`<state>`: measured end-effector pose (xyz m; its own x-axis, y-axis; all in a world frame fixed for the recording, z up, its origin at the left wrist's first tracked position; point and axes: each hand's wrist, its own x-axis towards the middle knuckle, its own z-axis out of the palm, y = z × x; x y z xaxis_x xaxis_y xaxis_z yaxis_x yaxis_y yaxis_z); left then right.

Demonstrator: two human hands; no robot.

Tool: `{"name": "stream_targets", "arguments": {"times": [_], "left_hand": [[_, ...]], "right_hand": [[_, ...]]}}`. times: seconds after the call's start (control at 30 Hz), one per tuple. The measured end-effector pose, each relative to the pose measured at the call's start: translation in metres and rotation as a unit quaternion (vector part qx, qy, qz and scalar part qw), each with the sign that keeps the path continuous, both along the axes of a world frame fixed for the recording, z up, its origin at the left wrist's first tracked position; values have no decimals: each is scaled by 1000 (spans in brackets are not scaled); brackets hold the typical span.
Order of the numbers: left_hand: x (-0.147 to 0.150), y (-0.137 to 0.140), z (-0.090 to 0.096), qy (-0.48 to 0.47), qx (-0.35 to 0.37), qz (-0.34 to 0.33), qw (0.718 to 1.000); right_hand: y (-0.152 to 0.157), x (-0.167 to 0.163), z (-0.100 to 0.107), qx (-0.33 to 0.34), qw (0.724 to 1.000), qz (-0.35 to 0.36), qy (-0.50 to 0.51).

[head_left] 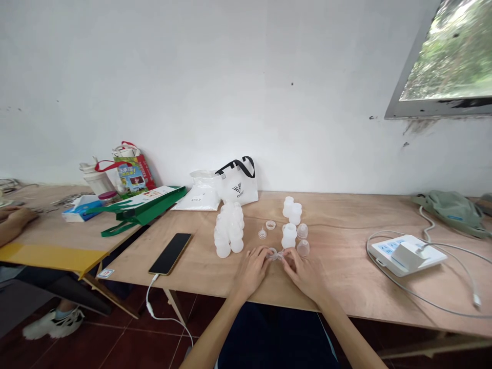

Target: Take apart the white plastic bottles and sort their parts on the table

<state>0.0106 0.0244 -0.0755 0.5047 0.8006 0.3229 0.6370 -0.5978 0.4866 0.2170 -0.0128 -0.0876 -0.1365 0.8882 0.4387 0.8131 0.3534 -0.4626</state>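
My left hand (253, 267) rests low over the table, its fingers closed on a translucent screw ring (272, 253). Close beside it, my right hand (302, 271) pinches a small clear bottle nipple (281, 254) that meets the ring's edge; whether it sits inside cannot be made out. Beyond the hands lie another nipple (262, 233) and a loose ring (270, 225). A whitish baby bottle (289, 236) stands just past my right hand, with two clear domed caps (303, 248) to its right. More bottles (294, 212) stand farther back, and a cluster of several bottles (229, 230) is at the left.
A phone (170, 253) on a cable lies left, near the front edge. White bags (238, 187) and a green bag (149, 205) stand behind. A power strip (407, 253) with looping cables occupies the right. Another person's hand (17, 220) rests on the neighbouring table.
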Motion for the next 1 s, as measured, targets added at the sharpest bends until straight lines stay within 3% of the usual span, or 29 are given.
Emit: {"name": "stream_targets", "arguments": {"times": [0.13,0.23,0.33,0.67,1.0], "left_hand": [[1,2,1,-122,-99,-2,988],[4,6,-1,-245,-186,-35,951],[7,9,-5,-325,-218,-26,920],[9,3,3,-300,-204,-59,930],[10,-4,9,-263,-230,-100,932]], "right_hand": [[-2,1,2,11,1000,4,-2],[-4,1,5,3,999,33,15],[-5,0,6,-18,996,76,34],[-3,-1,7,-8,996,70,56],[0,2,-2,5,998,9,54]]}}
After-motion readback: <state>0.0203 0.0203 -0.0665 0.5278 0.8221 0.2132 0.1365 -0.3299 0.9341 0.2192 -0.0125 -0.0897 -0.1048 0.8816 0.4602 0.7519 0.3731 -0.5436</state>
